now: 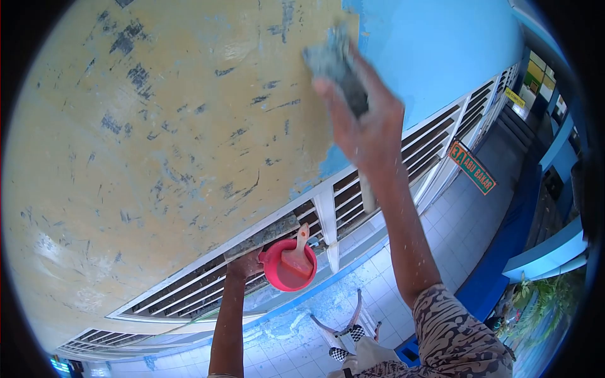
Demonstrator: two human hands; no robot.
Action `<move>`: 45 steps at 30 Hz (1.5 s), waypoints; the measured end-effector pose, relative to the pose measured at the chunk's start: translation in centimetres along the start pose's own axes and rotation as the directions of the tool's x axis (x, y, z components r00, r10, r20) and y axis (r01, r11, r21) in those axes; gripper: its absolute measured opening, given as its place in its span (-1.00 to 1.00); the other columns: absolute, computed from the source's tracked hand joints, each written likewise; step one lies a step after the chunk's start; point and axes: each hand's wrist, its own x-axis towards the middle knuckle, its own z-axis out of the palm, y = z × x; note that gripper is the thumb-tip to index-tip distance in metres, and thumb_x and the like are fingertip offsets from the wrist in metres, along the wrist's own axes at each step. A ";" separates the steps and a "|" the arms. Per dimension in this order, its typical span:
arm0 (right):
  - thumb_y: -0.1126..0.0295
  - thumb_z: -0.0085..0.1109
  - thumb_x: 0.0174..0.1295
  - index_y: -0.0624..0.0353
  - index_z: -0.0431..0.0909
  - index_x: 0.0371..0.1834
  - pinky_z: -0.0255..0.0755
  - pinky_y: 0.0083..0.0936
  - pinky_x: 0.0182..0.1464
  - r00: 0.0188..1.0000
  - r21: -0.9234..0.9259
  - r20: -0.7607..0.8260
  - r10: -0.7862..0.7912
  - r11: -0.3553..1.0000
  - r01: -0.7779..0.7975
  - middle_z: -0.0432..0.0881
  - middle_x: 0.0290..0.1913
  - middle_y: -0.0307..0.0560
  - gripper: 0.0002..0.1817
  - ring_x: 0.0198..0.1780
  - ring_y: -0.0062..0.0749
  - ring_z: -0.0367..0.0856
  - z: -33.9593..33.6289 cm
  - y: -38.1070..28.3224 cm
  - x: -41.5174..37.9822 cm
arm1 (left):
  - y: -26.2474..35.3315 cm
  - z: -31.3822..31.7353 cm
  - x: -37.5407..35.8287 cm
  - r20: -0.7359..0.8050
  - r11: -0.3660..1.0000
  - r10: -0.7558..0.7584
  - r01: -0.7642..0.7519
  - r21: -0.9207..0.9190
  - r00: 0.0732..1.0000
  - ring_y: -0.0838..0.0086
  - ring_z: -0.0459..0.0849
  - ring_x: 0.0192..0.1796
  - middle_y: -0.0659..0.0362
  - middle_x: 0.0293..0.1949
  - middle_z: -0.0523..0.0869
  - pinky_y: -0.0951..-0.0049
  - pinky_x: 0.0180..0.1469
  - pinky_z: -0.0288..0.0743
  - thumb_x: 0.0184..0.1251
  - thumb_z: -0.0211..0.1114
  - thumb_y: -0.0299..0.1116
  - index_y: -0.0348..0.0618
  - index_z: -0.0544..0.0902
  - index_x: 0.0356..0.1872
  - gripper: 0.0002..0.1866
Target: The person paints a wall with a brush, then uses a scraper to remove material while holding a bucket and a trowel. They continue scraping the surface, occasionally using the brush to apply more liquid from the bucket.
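My right hand [372, 126] is raised against the upper wall, its fingers closed round a worn brush [337, 63] whose bristle end is blurred beside the edge of the blue paint. Lower down, my left hand [249, 263] is at the left side of a red pot [271, 269], closed on its rim or handle; the fingers are partly hidden. Inside the pot a wide brush [302, 239] leans with its handle up, in pinkish liquid. The wall [189, 126] is yellowish with grey scraped marks; its right part [447, 57] is light blue.
Louvred vents [428, 145] with white frames run below the wall. A hanging sign [472, 167] is at the right. Far below lies a tiled floor [378, 277], with my feet in checkered shoes [339, 354] near a metal frame. Plants [542, 302] grow at the lower right.
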 end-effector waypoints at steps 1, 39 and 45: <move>0.27 0.36 0.28 0.51 0.46 0.26 0.61 -0.20 -0.13 1.000 -0.057 0.014 0.023 0.998 -0.022 0.69 -0.15 0.37 -0.39 -0.14 0.06 0.75 0.0 0.4 -3.8 | -0.1 -0.1 0.2 -0.004 1.000 -0.001 0.001 -0.005 1.000 -0.02 0.23 0.54 0.11 0.48 0.37 -0.28 0.52 0.01 -0.22 0.35 0.50 0.23 0.48 0.38 0.04; 0.26 0.39 0.27 0.47 0.46 0.26 0.61 -0.40 -0.12 0.971 -0.057 -0.192 0.141 0.986 -0.154 0.74 -0.17 0.24 -0.38 -0.20 -0.19 0.79 2.4 3.0 -12.3 | 0.3 -1.9 0.5 -0.142 0.996 0.021 -0.033 -0.080 0.990 -0.03 0.46 0.38 0.04 0.30 0.57 -0.16 0.45 0.19 -0.19 0.47 0.32 0.06 0.63 0.25 -0.10; 0.28 0.36 0.33 0.60 0.38 0.31 0.52 -0.38 0.19 0.969 -0.042 -0.093 0.229 0.971 -0.233 0.70 0.06 0.27 -0.34 0.11 -0.25 0.70 1.1 0.8 -8.3 | 0.3 -1.9 0.4 -0.149 0.997 0.052 -0.060 -0.044 0.987 -0.02 0.39 0.44 0.04 0.36 0.51 -0.19 0.48 0.14 -0.19 0.42 0.42 0.09 0.57 0.31 -0.03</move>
